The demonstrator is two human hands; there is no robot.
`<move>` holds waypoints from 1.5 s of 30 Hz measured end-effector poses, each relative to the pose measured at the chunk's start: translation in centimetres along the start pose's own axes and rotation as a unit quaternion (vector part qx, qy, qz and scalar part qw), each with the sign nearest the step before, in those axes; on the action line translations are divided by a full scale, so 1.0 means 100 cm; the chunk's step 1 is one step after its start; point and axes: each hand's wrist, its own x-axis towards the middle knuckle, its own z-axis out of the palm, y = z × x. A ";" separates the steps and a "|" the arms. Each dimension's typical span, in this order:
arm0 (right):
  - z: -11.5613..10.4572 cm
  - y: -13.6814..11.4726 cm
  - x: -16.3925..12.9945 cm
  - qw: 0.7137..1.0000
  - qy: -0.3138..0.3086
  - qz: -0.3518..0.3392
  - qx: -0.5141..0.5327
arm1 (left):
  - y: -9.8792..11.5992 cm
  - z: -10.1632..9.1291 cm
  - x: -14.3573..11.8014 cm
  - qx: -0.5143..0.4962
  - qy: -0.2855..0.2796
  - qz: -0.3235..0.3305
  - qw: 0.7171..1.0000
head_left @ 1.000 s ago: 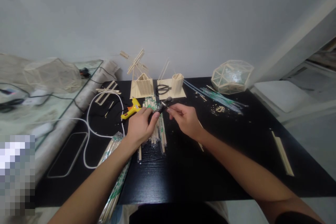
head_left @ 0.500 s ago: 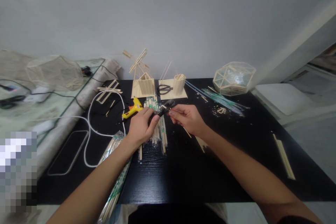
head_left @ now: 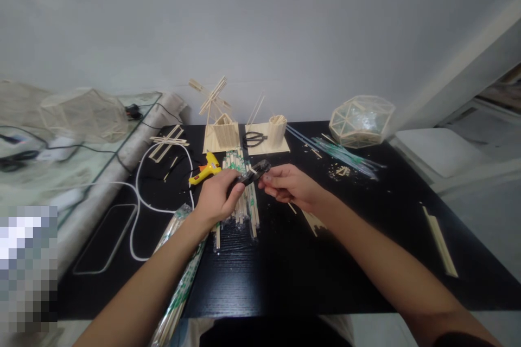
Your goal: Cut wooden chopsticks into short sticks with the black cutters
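Here, a small black cutter (head_left: 253, 173) is held above the black table (head_left: 366, 238), over a loose bundle of wooden sticks (head_left: 241, 195) in clear wrapping. The tool lies between the two hands and touches both. Its long axis runs from lower left to upper right, the upper end tilted away from the person and toward the back of the table. The left hand (head_left: 217, 195) is closed around the lower end, with thumb and fingers wrapped about the handles; it is the hand that carries the tool. The right hand (head_left: 287, 184) meets the upper end from the right, its fingertips pinched together at the tip of the tool. Whether a short piece of stick sits between those fingertips cannot be told. The cutter appears dark, narrow and short, with a pale glint near its upper end; whether its blades are apart or closed cannot be told.

Just left of the left hand lies a yellow glue gun (head_left: 205, 169), with a white cable (head_left: 138, 195) looping beyond it. Behind the hands stand a stick house (head_left: 222, 133), a stick cup (head_left: 277, 130) and black scissors (head_left: 253, 138). Well apart, at the right rear, rests a faceted stick frame (head_left: 360, 119).
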 end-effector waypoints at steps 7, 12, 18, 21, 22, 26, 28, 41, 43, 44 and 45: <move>-0.004 -0.001 0.003 0.999 0.003 0.031 0.045 | 0.006 -0.004 0.007 0.012 -0.031 -0.027 0.999; -0.002 -0.002 0.004 0.998 0.048 0.027 0.022 | 0.005 -0.005 0.009 -0.002 -0.054 -0.061 0.997; 0.003 -0.001 0.003 0.995 0.094 0.001 -0.036 | 0.008 -0.005 0.012 -0.019 -0.073 -0.101 0.992; -0.001 -0.002 0.002 0.990 0.102 -0.010 -0.102 | 0.010 -0.005 0.012 -0.029 -0.095 -0.120 0.988; -0.004 -0.004 0.001 0.986 0.107 -0.017 -0.125 | 0.010 -0.005 0.012 -0.032 -0.105 -0.127 0.986; -0.013 -0.016 -0.007 0.979 0.090 -0.060 -0.172 | 0.010 -0.001 0.011 -0.062 -0.154 -0.148 0.975; -0.015 -0.022 -0.010 0.982 0.037 -0.062 -0.174 | 0.010 0.001 0.010 -0.086 -0.175 -0.154 0.969; -0.014 -0.021 -0.008 0.997 0.014 -0.003 -0.079 | 0.014 0.000 0.009 -0.127 -0.181 -0.152 0.963; -0.013 -0.021 -0.008 0.998 0.019 -0.006 -0.066 | 0.014 0.000 0.010 -0.097 -0.155 -0.142 0.973; -0.013 -0.021 -0.008 0.998 0.021 -0.007 -0.062 | 0.014 0.000 0.010 -0.084 -0.147 -0.136 0.976; -0.013 -0.021 -0.008 0.998 0.021 -0.005 -0.063 | 0.013 0.000 0.010 -0.076 -0.146 -0.131 0.978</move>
